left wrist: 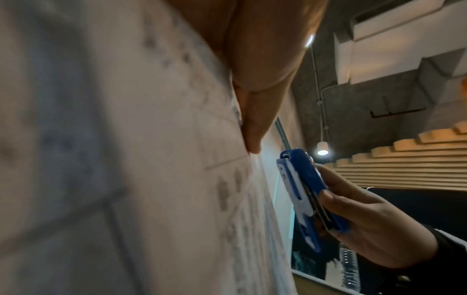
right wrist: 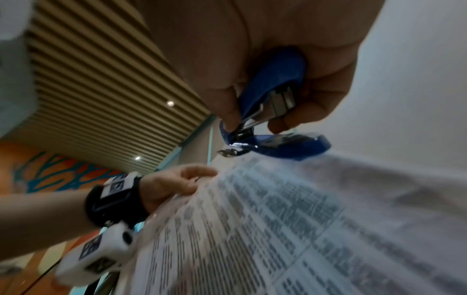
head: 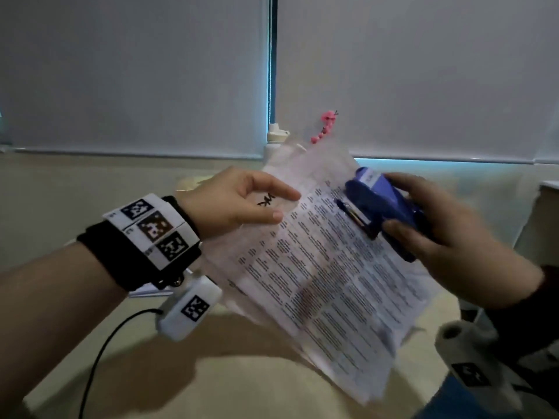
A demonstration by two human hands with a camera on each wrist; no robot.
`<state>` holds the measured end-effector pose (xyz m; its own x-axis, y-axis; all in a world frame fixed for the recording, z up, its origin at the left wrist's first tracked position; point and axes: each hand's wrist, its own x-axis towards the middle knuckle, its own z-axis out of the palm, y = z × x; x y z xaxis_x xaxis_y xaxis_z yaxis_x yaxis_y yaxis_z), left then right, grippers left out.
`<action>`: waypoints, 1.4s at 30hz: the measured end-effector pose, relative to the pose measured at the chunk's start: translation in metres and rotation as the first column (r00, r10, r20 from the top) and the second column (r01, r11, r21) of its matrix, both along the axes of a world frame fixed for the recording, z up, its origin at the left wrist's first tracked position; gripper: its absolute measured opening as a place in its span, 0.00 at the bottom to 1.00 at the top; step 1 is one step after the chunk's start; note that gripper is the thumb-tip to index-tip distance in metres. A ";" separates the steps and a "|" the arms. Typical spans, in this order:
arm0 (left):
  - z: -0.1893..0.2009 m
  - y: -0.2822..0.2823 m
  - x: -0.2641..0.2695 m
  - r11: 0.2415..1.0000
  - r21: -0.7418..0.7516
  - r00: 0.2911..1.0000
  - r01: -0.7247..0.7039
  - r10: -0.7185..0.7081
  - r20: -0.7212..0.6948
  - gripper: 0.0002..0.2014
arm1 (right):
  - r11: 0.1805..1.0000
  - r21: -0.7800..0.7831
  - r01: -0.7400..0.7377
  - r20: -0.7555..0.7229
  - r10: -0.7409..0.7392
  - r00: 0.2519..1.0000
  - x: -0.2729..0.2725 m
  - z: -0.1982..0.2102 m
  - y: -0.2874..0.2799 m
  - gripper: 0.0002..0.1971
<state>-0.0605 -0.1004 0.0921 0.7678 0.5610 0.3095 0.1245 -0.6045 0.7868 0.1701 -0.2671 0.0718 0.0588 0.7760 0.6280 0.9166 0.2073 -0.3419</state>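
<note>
A stack of printed paper sheets (head: 317, 267) is held up in the air, tilted, in the middle of the head view. My left hand (head: 242, 201) pinches its upper left corner between thumb and fingers. My right hand (head: 447, 237) grips a blue stapler (head: 381, 204) at the sheets' upper right edge, its mouth around the paper edge. In the left wrist view the blue stapler (left wrist: 303, 195) stands just right of the paper (left wrist: 126, 159). The right wrist view shows the stapler (right wrist: 272, 111) with its jaws apart over the sheets (right wrist: 278, 229).
A beige table (head: 211, 373) lies below the papers. A white bottle (head: 273, 140) and a pink beaded ornament (head: 325, 127) stand behind them at the window blinds (head: 136, 71). A black cable (head: 99, 358) hangs from my left wrist camera.
</note>
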 end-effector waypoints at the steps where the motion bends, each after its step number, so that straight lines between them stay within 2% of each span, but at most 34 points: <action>1: 0.003 -0.006 0.003 1.000 0.009 1.000 0.028 -0.028 0.014 0.19 | 1.000 0.003 0.018 0.066 -0.018 0.998 -0.006 0.000 -0.002 0.25; 4: 0.012 -0.019 0.010 0.994 0.009 0.993 0.112 -0.112 0.036 0.24 | 0.993 0.040 0.108 0.211 -0.114 0.971 -0.017 -0.001 -0.006 0.29; 9: 0.018 -0.028 0.018 0.985 0.076 0.988 0.157 -0.156 -0.014 0.29 | 0.985 0.106 0.134 0.255 -0.158 0.954 -0.026 0.004 -0.012 0.31; 16: 0.018 -0.031 0.022 0.980 0.115 0.987 0.160 -0.157 -0.036 0.29 | 0.980 0.100 0.172 0.338 -0.196 0.921 -0.034 0.008 -0.018 0.32; 26: 0.018 -0.029 0.025 0.984 0.042 0.984 0.175 -0.176 0.005 0.27 | 0.953 0.207 0.220 0.345 -0.281 0.895 -0.041 0.000 -0.013 0.28; 30: 0.015 -0.025 0.025 0.990 0.012 0.990 0.138 -0.138 0.017 0.26 | 0.937 0.276 0.214 0.374 -0.310 0.874 -0.041 -0.003 -0.003 0.30; 35: 0.006 -0.022 0.023 0.992 -0.025 0.991 0.124 -0.123 0.049 0.25 | 0.951 0.269 0.152 0.343 -0.242 0.908 -0.039 -0.007 0.010 0.33; 39: 0.001 -0.019 0.020 0.991 -0.067 0.992 0.114 -0.110 0.062 0.28 | 0.979 0.169 0.115 0.171 -0.144 0.975 -0.041 -0.009 0.019 0.31; 42: -0.002 -0.017 0.018 0.992 -0.089 0.993 0.095 -0.088 0.080 0.28 | 0.967 0.232 0.100 0.257 -0.161 0.953 -0.046 -0.009 0.022 0.32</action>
